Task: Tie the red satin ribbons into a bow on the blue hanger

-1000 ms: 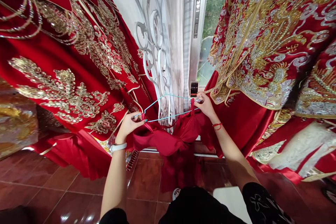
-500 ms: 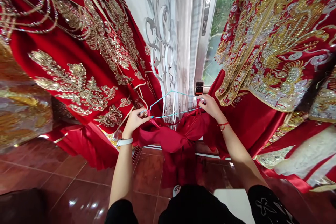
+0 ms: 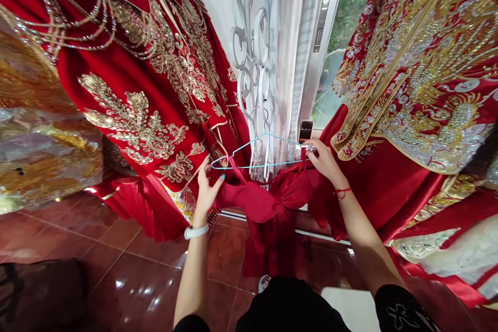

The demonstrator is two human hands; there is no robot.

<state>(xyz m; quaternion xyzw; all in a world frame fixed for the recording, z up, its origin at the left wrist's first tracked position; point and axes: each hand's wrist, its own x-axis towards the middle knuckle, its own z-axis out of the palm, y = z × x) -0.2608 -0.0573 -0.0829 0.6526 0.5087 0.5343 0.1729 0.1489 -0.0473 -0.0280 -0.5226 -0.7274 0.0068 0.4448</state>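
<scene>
A light-blue wire hanger [image 3: 266, 134] is held up in front of me, with a dark red dress [image 3: 261, 206] hanging from it by thin straps. At the hanger's left end, my left hand [image 3: 207, 190] has its thumb and fingers apart, with nothing gripped between them. The left strap [image 3: 236, 170] loops over the wire just right of that hand. My right hand [image 3: 323, 162] pinches the hanger's right end by the other strap [image 3: 304, 154]. The dress's lower part hangs down toward the floor.
Red embroidered garments hang at left [image 3: 136, 119] and right [image 3: 420, 88]. Between them stand white scrolled ironwork [image 3: 260, 41] and a window frame [image 3: 319, 26]. A small timer display [image 3: 305, 130] sits behind the hanger. A white seat [image 3: 352, 305] and dark bag [image 3: 42, 290] are low down.
My left hand has let go of the hanger's left end and strap, and its fingers have spread. The right hand keeps its pinch. The whole view has shifted slightly.
</scene>
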